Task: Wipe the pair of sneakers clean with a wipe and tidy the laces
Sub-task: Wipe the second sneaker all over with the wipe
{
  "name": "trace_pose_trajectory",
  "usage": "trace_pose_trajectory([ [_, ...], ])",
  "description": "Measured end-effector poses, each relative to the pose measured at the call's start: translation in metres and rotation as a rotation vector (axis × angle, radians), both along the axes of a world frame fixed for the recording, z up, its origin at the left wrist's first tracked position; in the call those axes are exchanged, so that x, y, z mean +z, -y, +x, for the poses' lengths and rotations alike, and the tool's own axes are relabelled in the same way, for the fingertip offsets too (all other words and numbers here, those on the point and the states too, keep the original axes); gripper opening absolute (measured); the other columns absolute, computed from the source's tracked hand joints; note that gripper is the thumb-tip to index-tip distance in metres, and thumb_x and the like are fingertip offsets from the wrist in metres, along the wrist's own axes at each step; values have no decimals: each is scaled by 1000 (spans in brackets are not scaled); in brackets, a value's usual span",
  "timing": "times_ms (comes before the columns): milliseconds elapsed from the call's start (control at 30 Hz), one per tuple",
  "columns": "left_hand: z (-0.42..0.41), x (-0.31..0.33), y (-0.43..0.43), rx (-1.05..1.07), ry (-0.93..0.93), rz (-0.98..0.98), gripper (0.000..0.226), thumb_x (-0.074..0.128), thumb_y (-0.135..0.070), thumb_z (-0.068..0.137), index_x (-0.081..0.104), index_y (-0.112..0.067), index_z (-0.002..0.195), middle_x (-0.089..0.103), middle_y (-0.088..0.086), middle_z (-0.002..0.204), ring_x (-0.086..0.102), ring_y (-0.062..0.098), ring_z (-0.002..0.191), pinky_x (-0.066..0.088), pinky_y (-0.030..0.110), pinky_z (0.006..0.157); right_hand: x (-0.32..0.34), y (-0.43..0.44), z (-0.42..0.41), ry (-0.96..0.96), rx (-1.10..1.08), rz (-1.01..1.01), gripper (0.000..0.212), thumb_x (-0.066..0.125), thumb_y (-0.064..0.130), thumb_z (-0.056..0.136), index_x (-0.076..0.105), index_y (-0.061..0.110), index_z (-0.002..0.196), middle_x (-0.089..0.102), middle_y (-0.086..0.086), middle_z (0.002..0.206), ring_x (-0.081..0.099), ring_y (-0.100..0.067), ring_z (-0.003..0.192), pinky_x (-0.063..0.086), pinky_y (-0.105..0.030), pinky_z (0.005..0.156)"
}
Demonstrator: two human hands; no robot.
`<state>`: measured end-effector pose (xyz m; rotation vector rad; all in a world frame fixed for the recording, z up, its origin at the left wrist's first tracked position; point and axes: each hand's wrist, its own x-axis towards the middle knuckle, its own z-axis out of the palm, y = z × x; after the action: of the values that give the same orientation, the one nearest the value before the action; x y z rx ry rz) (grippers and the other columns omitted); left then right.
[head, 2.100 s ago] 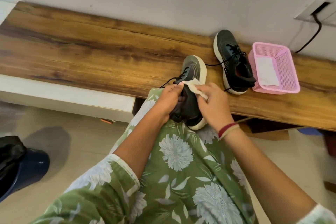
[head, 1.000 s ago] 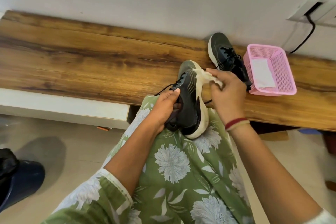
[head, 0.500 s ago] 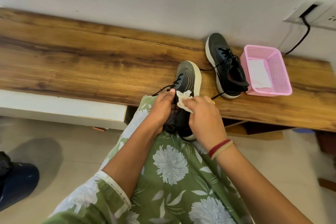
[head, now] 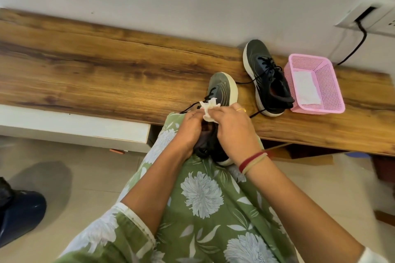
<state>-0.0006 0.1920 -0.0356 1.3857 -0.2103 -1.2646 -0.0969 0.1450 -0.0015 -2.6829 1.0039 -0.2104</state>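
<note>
A dark grey sneaker [head: 222, 89] with a cream sole rests on my lap, its toe over the wooden bench edge. My left hand [head: 190, 132] grips its collar from the left side. My right hand [head: 233, 128] holds a crumpled white wipe [head: 208, 109] against the laced top of the shoe. The shoe's heel and middle are hidden under both hands. The second sneaker [head: 267, 77] stands on the wooden bench [head: 106, 70] to the right, its black laces loose and trailing.
A pink mesh basket [head: 320, 92] with a white wipe inside sits right of the second sneaker. A black cable hangs from a wall socket [head: 367, 17] above it. A dark blue bin [head: 19, 213] stands on the floor at left.
A second ago the shoe was tilted on its side with the wipe at its sole edge. It now sits upright, and my right hand with the wipe has come down onto the laces.
</note>
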Motion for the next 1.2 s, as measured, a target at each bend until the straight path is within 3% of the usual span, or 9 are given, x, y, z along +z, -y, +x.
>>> trace_pose_trajectory([
  [133,-3,2,2,0,55,22,30,40,-25,101,57,-7,84,57,9,68,53,15,58,41,20,50,-3,-22,-17,82,151,-44,40,33,8,73,72,13,78,67,0,79,52,-25,76,44,-32,70],
  [300,-2,3,1,8,-1,10,29,39,-24,101,60,-7,92,66,4,72,61,14,64,49,21,53,19,8,-4,555,-351,299,47,45,-9,75,72,24,96,65,12,95,57,-19,95,45,-35,91],
  [367,-2,5,2,0,-6,-9,31,36,-21,102,59,-10,85,64,7,70,60,16,62,48,25,56,19,14,7,412,-260,172,45,46,-9,75,71,17,102,66,4,103,54,-20,103,35,-23,95],
  [467,-3,4,-1,5,19,-15,33,35,-20,101,62,-10,84,59,14,70,56,21,58,41,24,50,1,5,4,123,-19,34,39,51,-3,75,69,12,106,67,-2,105,56,-26,95,40,-28,84],
  [667,-3,6,-1,-33,118,-18,37,36,-19,101,51,-14,68,49,-8,44,43,3,35,33,17,38,3,5,-16,82,222,-68,28,41,18,73,68,12,76,63,-2,76,58,-24,66,48,-31,61],
  [867,-3,6,2,0,17,-25,32,35,-18,102,54,-9,79,56,-4,50,52,6,43,42,17,43,13,13,2,521,-321,204,24,48,8,74,71,13,82,68,2,87,62,-16,83,51,-35,77],
  [1000,-4,10,-1,-48,105,-9,38,32,-15,102,53,-12,71,52,-7,43,46,2,35,35,13,37,0,-11,-3,258,-87,58,31,45,11,78,71,14,94,68,0,99,62,-19,95,46,-25,81],
  [1067,-4,8,-1,-20,137,-11,37,37,-17,101,50,-11,66,51,-2,49,47,10,45,38,21,50,-1,-13,-11,204,-6,12,31,41,16,75,71,12,81,66,-1,84,60,-22,83,50,-28,69],
  [1200,-4,4,1,2,158,-17,31,39,-21,101,54,-4,79,55,11,66,51,18,62,42,24,63,10,-6,-8,315,-80,93,23,41,15,71,63,8,66,60,-2,69,56,-21,70,47,-32,62],
])
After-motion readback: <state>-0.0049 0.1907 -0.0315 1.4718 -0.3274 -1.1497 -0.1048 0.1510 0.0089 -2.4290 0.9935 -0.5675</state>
